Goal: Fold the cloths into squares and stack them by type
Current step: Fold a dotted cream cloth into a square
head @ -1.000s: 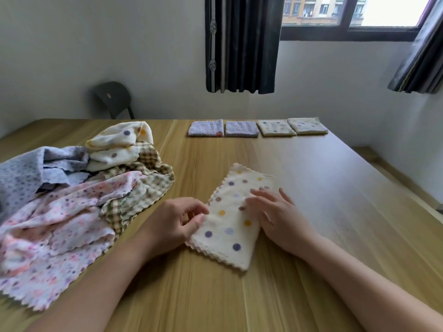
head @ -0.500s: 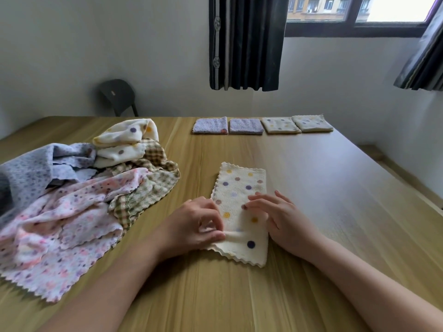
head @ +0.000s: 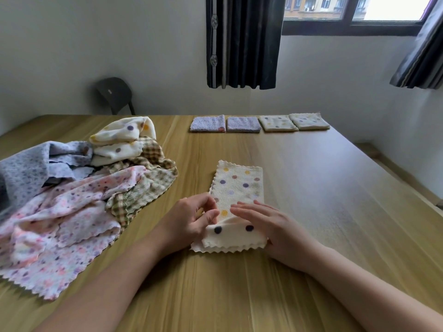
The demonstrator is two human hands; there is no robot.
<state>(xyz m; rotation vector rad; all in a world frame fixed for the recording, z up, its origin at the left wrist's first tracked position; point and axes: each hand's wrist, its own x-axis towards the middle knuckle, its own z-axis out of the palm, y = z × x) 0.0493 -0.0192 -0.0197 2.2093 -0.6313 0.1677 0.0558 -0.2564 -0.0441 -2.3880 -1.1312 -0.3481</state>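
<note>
Wooden table (head: pixel 311 212) spreads wide in front of me, dark curtain (head: pixel 242 41) and window (head: pixel 354 8) on the far wall. At my left sits the heap of unfolded cloths (head: pixel 72 200): lilac, pink floral, green check and cream dotted, all tangled. Along the far edge there's a row of four finished pieces, two lilac squares (head: pixel 208 123) then two cream dotted squares (head: pixel 278 122), side by side rather than stacked.

Straight ahead of me lies the polka-dot cloth (head: pixel 237 183), a long strip pointing away, its near end raised into a flap. So I judge this to be the last fold, strip into square.

Left hand (head: pixel 189 221) pinches the flap's left edge between thumb and fingers. Right hand (head: pixel 275 226) lies flat with its fingers straight across the strip just beyond the flap, gripping nothing I can see; its thumb is hidden behind the cloth.

Next move, I reckon: carry the near end forward to the far scalloped edge, match the corners, press the crease, then take it back to the cream ones.
</note>
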